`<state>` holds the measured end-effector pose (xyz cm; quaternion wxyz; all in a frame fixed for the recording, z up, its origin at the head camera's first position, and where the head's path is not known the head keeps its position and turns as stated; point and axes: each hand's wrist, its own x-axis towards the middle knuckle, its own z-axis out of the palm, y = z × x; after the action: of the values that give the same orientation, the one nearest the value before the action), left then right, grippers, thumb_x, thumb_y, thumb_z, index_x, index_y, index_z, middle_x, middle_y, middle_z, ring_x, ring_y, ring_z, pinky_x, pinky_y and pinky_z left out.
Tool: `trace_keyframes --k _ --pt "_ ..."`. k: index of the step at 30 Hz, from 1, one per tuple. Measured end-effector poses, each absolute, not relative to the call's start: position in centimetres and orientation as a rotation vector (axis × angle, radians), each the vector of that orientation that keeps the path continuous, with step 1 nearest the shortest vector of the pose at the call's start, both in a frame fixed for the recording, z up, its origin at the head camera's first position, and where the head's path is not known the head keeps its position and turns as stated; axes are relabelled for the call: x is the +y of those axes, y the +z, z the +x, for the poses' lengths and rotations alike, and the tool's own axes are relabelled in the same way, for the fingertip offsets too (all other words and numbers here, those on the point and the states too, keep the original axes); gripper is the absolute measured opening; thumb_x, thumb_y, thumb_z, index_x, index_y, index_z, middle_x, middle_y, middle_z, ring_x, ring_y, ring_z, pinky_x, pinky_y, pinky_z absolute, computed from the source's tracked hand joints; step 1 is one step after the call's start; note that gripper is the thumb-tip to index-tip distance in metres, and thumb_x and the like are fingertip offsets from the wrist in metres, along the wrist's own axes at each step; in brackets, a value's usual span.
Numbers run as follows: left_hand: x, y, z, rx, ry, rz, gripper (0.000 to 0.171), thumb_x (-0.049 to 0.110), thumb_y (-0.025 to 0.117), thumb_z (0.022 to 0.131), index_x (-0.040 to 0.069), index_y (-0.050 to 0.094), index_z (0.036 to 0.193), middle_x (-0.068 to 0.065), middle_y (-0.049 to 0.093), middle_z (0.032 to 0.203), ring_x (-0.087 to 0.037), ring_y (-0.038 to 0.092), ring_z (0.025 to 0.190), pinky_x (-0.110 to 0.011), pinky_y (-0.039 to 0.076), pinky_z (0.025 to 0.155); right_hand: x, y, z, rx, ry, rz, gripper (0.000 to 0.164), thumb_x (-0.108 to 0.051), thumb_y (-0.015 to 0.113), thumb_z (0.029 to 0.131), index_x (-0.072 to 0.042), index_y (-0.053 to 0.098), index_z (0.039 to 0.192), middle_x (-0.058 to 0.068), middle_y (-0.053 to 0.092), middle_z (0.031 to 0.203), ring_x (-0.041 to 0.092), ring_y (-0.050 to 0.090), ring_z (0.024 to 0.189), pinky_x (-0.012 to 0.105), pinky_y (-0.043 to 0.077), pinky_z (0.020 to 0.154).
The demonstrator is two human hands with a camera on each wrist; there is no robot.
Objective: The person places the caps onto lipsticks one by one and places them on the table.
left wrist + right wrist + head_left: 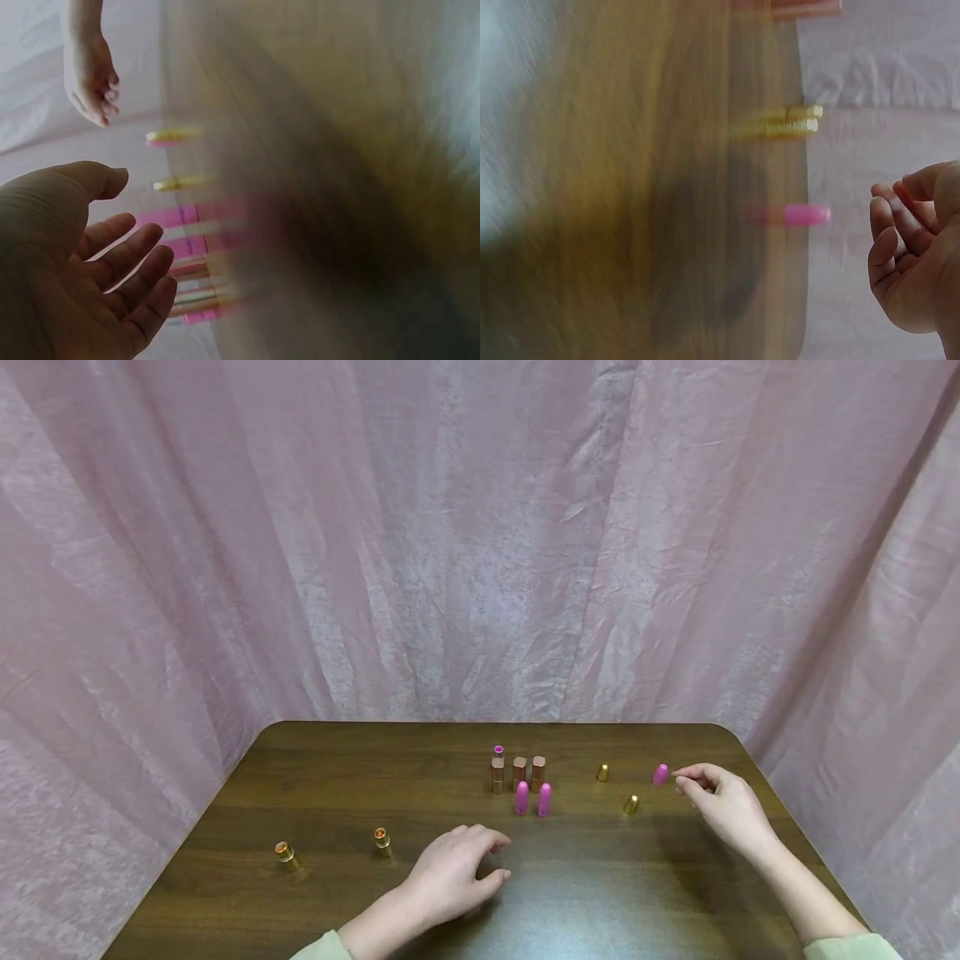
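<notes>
My right hand (723, 807) hovers at the table's right side, thumb and index fingertips close together, holding nothing. Just left of its fingertips stands a small pink rounded cap (660, 774), apart from them in the right wrist view, where the pink cap (808, 215) is partly blurred. Two gold rounded caps (603, 772) are further left. My left hand (459, 870) is over the table's front middle, thumb spread from relaxed fingers, empty in the left wrist view. Beyond it stand two pink bullet-shaped tubes (521, 798). An uncapped gold lipstick (383, 842) is to its left.
Behind the pink tubes stand several rose-gold square lipstick tubes (538, 772) and a pink-topped piece (498, 750). Another uncapped gold lipstick (287, 856) is at the left. Pink curtains (480, 543) surround the brown wooden table (360, 768).
</notes>
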<state>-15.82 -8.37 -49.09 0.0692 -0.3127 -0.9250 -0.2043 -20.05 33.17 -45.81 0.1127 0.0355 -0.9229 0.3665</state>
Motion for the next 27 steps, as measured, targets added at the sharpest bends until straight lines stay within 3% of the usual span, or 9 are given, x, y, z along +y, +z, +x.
trace_keyframes --k 11,19,27 --pt "-8.3 -49.8 -12.8 -2.656 -0.530 -1.102 0.037 0.036 0.075 0.091 0.020 0.069 0.124 0.013 0.067 0.110 -0.005 0.061 0.096 -0.027 0.051 0.080 34.6 -47.4 -23.6 -2.808 0.889 0.027 0.030 -0.026 0.058 0.102 -0.003 0.070 0.117 0.008 0.072 0.099 0.020 0.061 0.084 0.038 0.045 0.070" --pt "-8.1 -50.3 -12.1 -2.685 -0.520 -1.150 0.036 0.037 0.073 0.092 0.020 0.069 0.124 0.013 0.067 0.112 -0.006 0.061 0.101 -0.027 0.050 0.084 34.2 -49.2 -25.6 -2.972 0.847 -0.007 0.045 -0.035 0.059 0.101 0.001 0.062 0.127 0.020 0.071 0.116 0.041 0.065 0.108 0.054 0.049 0.081" --pt "-7.8 -50.3 -11.9 -2.768 -0.598 -1.145 0.035 0.040 0.070 0.095 0.021 0.070 0.124 0.014 0.066 0.114 -0.004 0.060 0.103 -0.028 0.050 0.086 33.7 -49.6 -26.9 -3.059 0.739 -0.044 0.052 -0.043 0.062 0.097 0.000 0.060 0.127 0.021 0.068 0.120 0.044 0.063 0.110 0.055 0.049 0.078"
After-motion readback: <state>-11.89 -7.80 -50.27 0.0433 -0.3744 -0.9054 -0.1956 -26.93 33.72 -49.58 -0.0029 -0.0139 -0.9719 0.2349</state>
